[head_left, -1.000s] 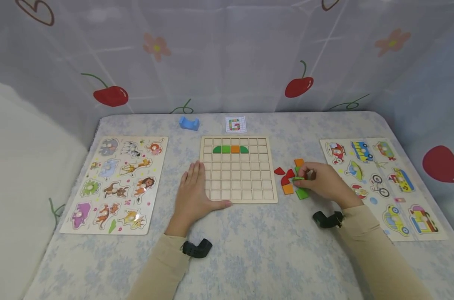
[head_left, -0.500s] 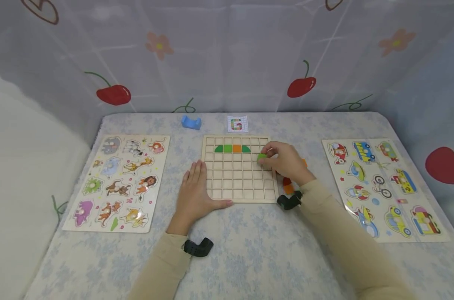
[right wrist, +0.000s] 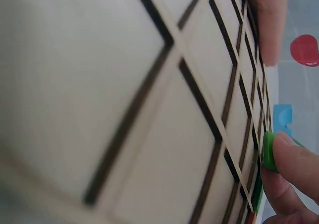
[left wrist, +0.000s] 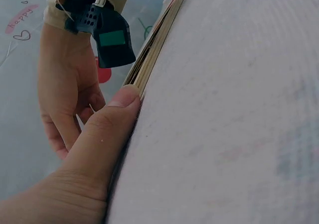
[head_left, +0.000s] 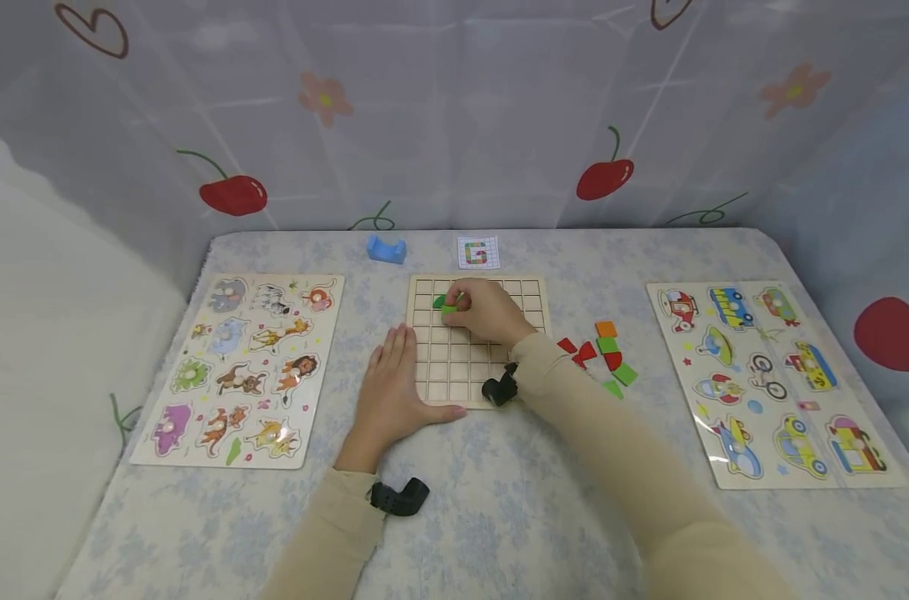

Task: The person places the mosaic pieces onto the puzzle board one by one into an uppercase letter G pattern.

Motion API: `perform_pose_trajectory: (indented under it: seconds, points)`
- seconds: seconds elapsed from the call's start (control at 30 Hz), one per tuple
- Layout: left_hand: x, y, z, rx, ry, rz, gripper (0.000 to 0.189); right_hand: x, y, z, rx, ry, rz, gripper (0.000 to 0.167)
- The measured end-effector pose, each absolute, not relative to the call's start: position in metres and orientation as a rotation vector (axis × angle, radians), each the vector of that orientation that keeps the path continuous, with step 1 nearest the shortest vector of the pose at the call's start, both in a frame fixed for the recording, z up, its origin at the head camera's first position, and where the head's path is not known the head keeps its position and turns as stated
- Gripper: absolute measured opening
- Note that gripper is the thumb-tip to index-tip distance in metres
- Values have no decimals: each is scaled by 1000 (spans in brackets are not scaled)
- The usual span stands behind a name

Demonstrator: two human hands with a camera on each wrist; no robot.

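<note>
My right hand (head_left: 487, 310) pinches a light green square tile (head_left: 449, 309) between thumb and fingertips, over the upper left of the wooden grid board (head_left: 439, 375). In the right wrist view the green tile (right wrist: 269, 152) stands on edge in the grip, close to the grid. A dark green rounded piece (head_left: 439, 301) lies in the board's second row, just left of the fingertips; the rest of that row's pieces are covered by the hand. My left hand (head_left: 389, 392) lies flat, fingers along the board's left edge, thumb (left wrist: 124, 97) against its near edge.
Loose red (head_left: 566, 345), green (head_left: 625, 373) and orange pieces (head_left: 606, 328) lie right of the board. A pattern card (head_left: 478, 252) and a blue holder (head_left: 387, 249) stand behind it. An animal puzzle (head_left: 237, 375) is at left, a vehicle puzzle (head_left: 754, 392) at right.
My right hand has picked up a green tile from the loose pieces and carried it left across the board to the upper left cells. The left hand has stayed at the board's corner.
</note>
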State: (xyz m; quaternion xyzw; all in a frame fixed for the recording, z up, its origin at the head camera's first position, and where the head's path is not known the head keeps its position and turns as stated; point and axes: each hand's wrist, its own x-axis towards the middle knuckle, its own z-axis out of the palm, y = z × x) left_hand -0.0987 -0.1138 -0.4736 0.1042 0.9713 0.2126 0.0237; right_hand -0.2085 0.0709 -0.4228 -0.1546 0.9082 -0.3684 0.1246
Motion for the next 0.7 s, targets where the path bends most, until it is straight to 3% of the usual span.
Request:
perform_pose_trajectory:
  seconds: [0.33, 0.7]
  points:
    - [-99, -114, -476, 329, 3004, 681, 146, -209, 56, -428, -496, 2720, -974, 16]
    - [-99, -114, -475, 317, 3006, 679, 147, -196, 69, -418, -577, 2680, -824, 28]
